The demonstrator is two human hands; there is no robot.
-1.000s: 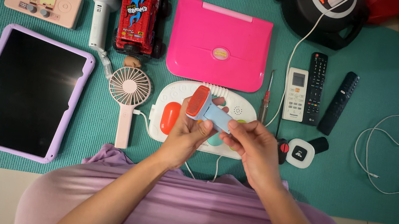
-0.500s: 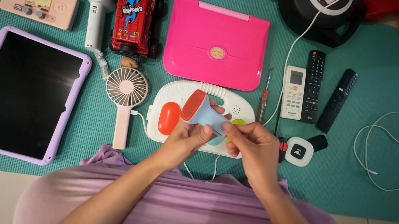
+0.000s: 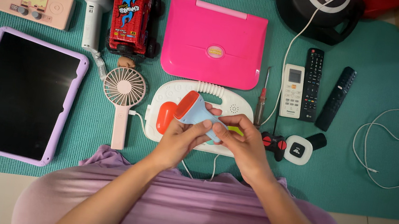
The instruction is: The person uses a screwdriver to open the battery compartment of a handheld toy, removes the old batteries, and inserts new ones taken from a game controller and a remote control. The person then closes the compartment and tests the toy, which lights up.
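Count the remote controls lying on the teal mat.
3. A white remote control lies right of the pink toy laptop, a black remote control touches its right side, and a slimmer black remote control lies tilted further right. None seems hidden.

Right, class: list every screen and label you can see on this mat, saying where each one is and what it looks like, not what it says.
Tablet: far left, large dark rectangular screen, lilac case.
Pink handheld console: top left, small pale screen.
White remote: right of centre, small grey display.
Pink toy laptop: top centre, closed, small oval badge on lid.
Red toy truck: beside the laptop, blue flame sticker.
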